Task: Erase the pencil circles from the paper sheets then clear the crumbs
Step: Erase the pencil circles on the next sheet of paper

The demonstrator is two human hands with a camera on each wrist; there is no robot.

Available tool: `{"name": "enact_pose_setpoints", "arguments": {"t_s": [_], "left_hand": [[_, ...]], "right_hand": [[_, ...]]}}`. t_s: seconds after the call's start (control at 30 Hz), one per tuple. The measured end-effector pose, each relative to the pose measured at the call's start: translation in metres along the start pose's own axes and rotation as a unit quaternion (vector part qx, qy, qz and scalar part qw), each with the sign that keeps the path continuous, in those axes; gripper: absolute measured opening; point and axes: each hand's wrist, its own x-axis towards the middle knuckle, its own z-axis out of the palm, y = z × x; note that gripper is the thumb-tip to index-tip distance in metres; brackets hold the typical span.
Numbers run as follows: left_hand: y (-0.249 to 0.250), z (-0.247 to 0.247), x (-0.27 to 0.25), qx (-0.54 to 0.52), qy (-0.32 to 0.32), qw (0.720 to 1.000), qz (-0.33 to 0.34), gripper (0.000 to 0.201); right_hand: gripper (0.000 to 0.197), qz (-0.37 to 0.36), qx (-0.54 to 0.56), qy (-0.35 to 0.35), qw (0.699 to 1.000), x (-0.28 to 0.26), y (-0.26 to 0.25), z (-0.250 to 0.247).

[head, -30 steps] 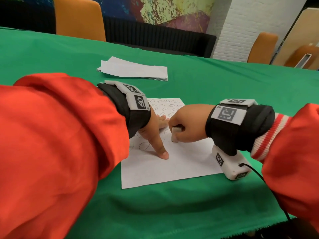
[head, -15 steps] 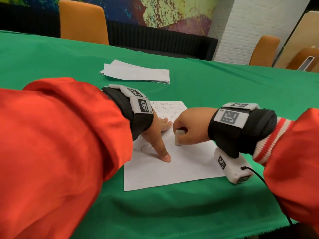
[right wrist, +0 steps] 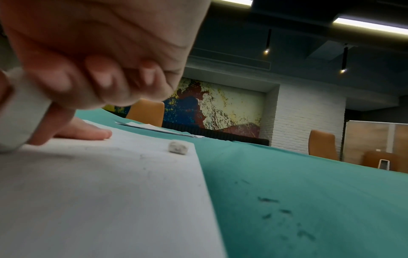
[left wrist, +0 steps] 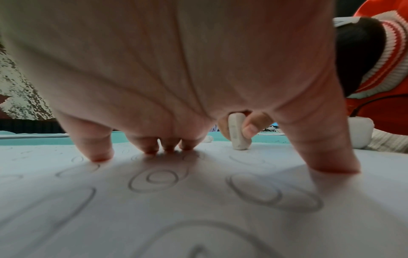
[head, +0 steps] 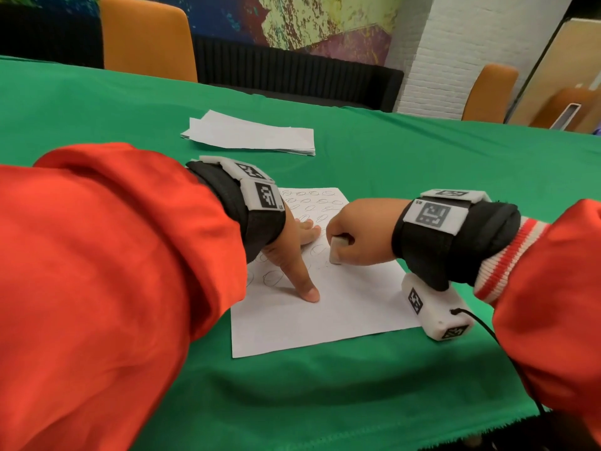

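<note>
A white paper sheet (head: 341, 307) with rows of pencil circles (head: 305, 201) lies on the green tablecloth (head: 422, 164). My left hand (head: 292, 252) presses its spread, straight fingers down on the sheet, thumb tip (head: 309, 292) toward me. My right hand (head: 361, 232) grips a white eraser (head: 336, 249), its lower end on the paper just right of the left hand. In the left wrist view the fingertips (left wrist: 152, 148) stand on the sheet among pencil circles (left wrist: 154, 179), with the eraser (left wrist: 238, 134) upright behind them. Dark crumbs (right wrist: 284, 211) lie on the cloth beside the sheet (right wrist: 99, 192).
A stack of white sheets (head: 250, 135) lies farther back on the table. A small grey-white lump (right wrist: 177, 147) sits near the sheet's far corner. Orange chairs (head: 146, 37) stand behind the table; the cloth's front edge (head: 357, 437) is near me.
The right hand has shifted the eraser slightly over the same spot of the paper. The left hand keeps pressing the sheet in the same place.
</note>
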Motion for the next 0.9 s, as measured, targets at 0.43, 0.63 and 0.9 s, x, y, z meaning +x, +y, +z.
{"name": "enact_pose_setpoints", "arguments": {"t_s": [0.43,0.63,0.9], "left_hand": [[-0.001,0.001,0.001,0.006,0.003,1.000,0.006,0.111],[-0.001,0.000,0.000,0.010,0.001,1.000,0.003,0.111],[-0.001,0.000,0.000,0.001,0.003,1.000,0.011,0.109]], "right_hand": [[0.015,-0.023,0.028,-0.035,0.999,-0.002,0.000,0.000],[0.015,0.001,0.019,-0.029,0.999,0.000,0.007,-0.005],[0.018,-0.021,-0.007,-0.003,1.000,0.004,0.002,-0.002]]}}
